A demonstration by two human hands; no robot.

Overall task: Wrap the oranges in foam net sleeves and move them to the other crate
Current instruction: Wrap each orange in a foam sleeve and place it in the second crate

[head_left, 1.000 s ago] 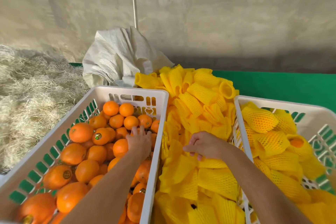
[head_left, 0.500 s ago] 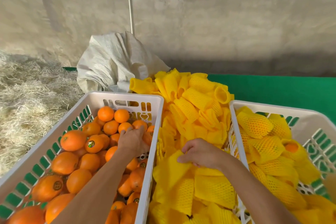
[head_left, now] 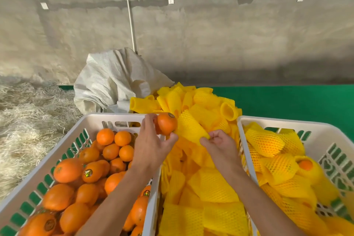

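My left hand (head_left: 152,144) grips an orange (head_left: 166,123) lifted above the right rim of the left crate (head_left: 63,148), which holds several bare oranges (head_left: 92,172). My right hand (head_left: 218,144) pinches the near end of a yellow foam net sleeve (head_left: 189,127), whose far end touches the orange. Between the crates lies a heap of loose yellow sleeves (head_left: 206,188). The right crate (head_left: 287,121) holds several oranges wrapped in sleeves (head_left: 277,165).
A white woven sack (head_left: 113,80) slumps behind the left crate. Straw (head_left: 24,124) covers the ground at the left. Green matting (head_left: 297,99) runs behind the right crate, with a concrete wall beyond.
My left hand has picked an orange out of the left crate and raised it to the right. My right hand has lifted a sleeve from the heap up to the orange.
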